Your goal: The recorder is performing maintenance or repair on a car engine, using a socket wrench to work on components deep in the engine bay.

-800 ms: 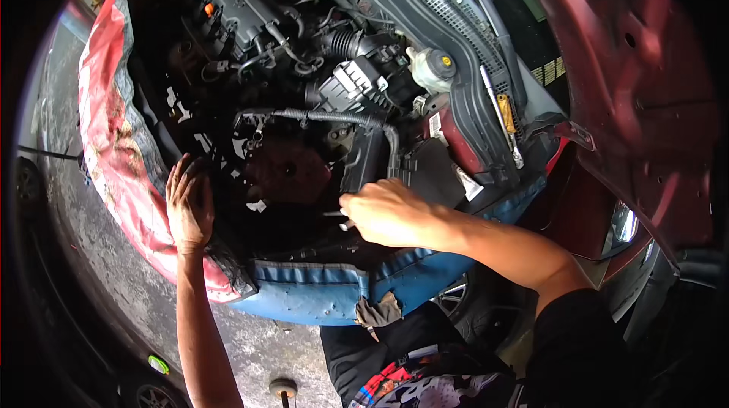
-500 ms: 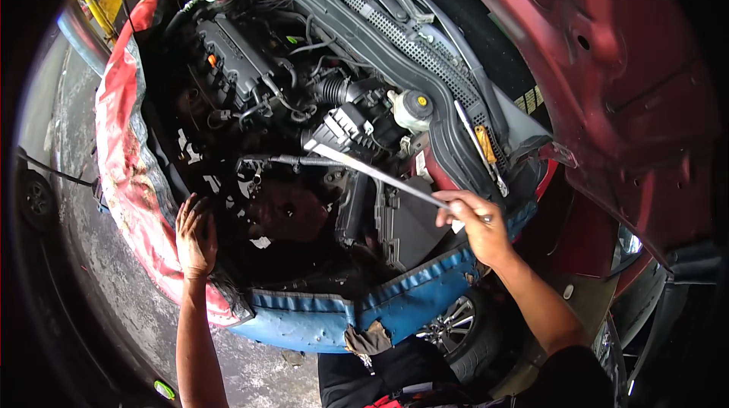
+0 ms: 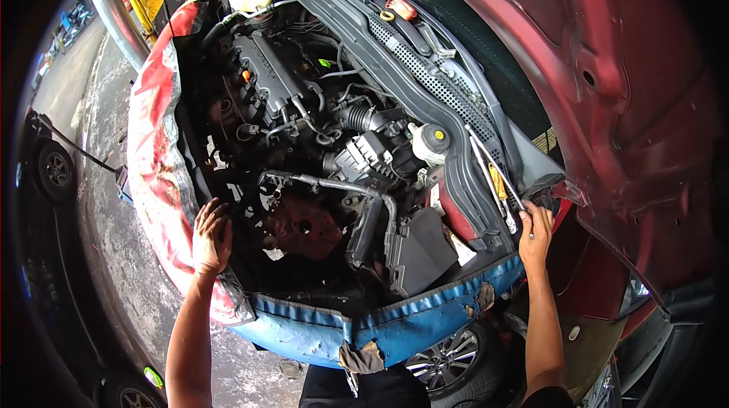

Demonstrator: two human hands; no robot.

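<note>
My left hand (image 3: 213, 237) lies open on the dark front edge of the engine bay, beside the red cover (image 3: 154, 150). On the right side, my right hand (image 3: 536, 232) is closed around the near end of a long silver metal bar (image 3: 495, 167). The bar's far part rests over the black cowl (image 3: 444, 127). Beside it lie another long metal tool (image 3: 490, 180) and an orange-handled tool (image 3: 497, 180). The bar's exact kind is unclear, as my fingers hide its near end.
The engine (image 3: 266, 74) fills the bay, with a black-capped reservoir (image 3: 431, 142) and a black box (image 3: 425, 252) nearer me. A blue cover (image 3: 304, 321) drapes the near fender. The raised red hood (image 3: 592, 127) stands at right. A wheel (image 3: 452, 362) is below.
My right hand has carried the long bar from above the engine bay rightward to the cowl, beside the other tools. My left hand stays on the front edge. The view has shifted slightly.
</note>
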